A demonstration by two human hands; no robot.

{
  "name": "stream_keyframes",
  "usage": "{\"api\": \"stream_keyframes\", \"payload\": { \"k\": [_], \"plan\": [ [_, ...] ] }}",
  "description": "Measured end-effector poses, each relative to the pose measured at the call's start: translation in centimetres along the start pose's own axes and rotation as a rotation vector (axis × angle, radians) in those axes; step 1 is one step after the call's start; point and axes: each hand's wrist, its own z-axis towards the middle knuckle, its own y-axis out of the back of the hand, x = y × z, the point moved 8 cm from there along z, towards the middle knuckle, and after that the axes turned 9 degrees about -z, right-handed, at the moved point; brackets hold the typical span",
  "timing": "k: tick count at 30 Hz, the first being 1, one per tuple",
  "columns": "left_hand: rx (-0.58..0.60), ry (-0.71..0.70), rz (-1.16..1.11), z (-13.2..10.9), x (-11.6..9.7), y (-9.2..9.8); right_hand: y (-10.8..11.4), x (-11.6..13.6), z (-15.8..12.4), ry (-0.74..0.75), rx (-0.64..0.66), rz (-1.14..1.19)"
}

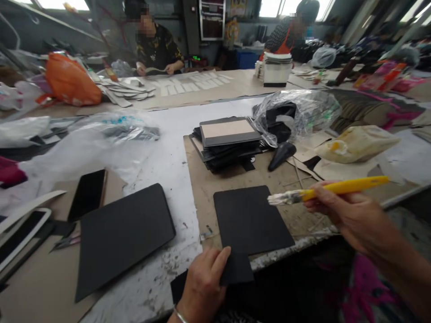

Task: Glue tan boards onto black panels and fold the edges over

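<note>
In my right hand (350, 213) is a brush (343, 185) with a yellow handle, its bristles coated in something whitish. The bristles hover over the right edge of a flat black panel (252, 220) lying on brown board. My left hand (204, 278), at the table's front edge, is closed on a smaller black piece (237, 269) that meets the panel's lower edge. Part of that piece is hidden behind my fingers. To the left lies a larger black sheet (124, 237) with rounded corners.
Beyond the panel stands a stack of black pieces (230, 150), a beige-centred one on top. Clear plastic bags (313, 112) and a cream bag (362, 143) sit at right. A phone (87, 194) lies at left. Two people work across the table.
</note>
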Motion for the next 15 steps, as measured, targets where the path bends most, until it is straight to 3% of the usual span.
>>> {"api": "stream_keyframes", "payload": {
  "k": [3, 5, 9, 15],
  "plan": [
    [-0.039, -0.019, -0.021, -0.6, -0.8, 1.0, -6.5, 1.4, -3.8, 0.05, 0.238, -0.007],
    [-0.025, -0.022, -0.032, -1.2, -0.9, 1.2, -9.0, 1.7, -4.9, 0.099, 0.286, -0.026],
    [0.016, -0.021, -0.047, -1.7, -0.8, 1.2, -11.9, 1.2, -4.9, 0.16, 0.298, -0.038],
    [-0.003, -0.075, -0.115, -1.2, -0.8, 1.5, -14.4, 0.5, -4.4, 0.152, 0.275, -0.047]
  ]
}}
